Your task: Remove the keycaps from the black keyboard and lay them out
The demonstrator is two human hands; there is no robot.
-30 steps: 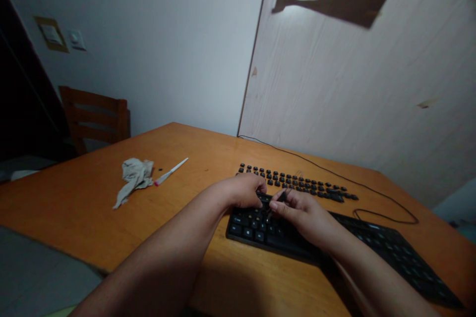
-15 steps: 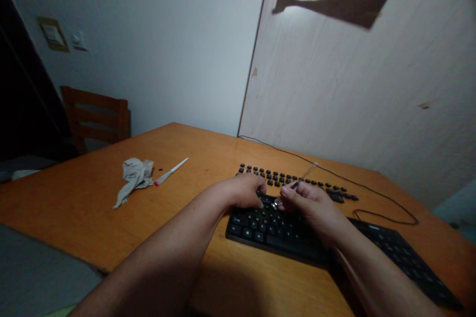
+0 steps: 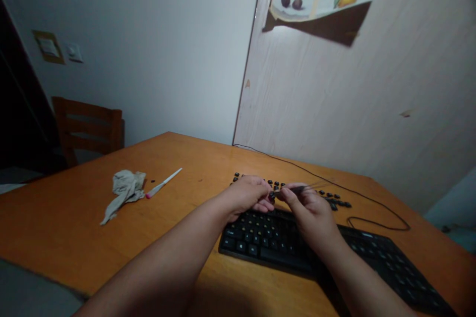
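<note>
A black keyboard (image 3: 271,237) lies on the table in front of me, with several caps gone from its left part. My left hand (image 3: 253,194) is raised just over its back edge, fingers curled around a small black keycap (image 3: 271,195). My right hand (image 3: 308,208) is closed on a slender tool (image 3: 297,189), whose metal end points at the keycap. Thin, blurred lines stick out of the tool's other end; its exact kind is unclear. Loose black keycaps (image 3: 275,184) lie in rows behind the keyboard, partly hidden by both hands.
The keyboard's black cable (image 3: 297,164) runs along the back of the wooden table (image 3: 201,158) and loops at the right. On the left lie a crumpled grey cloth (image 3: 126,188), a white stick with a pink end (image 3: 165,183) and a small black piece. A wooden chair (image 3: 89,124) stands beyond.
Both hands have lifted off the keys toward the back edge. A keycap now shows in my left fingers, and the tool has turned to meet it. The camera view has tilted up slightly.
</note>
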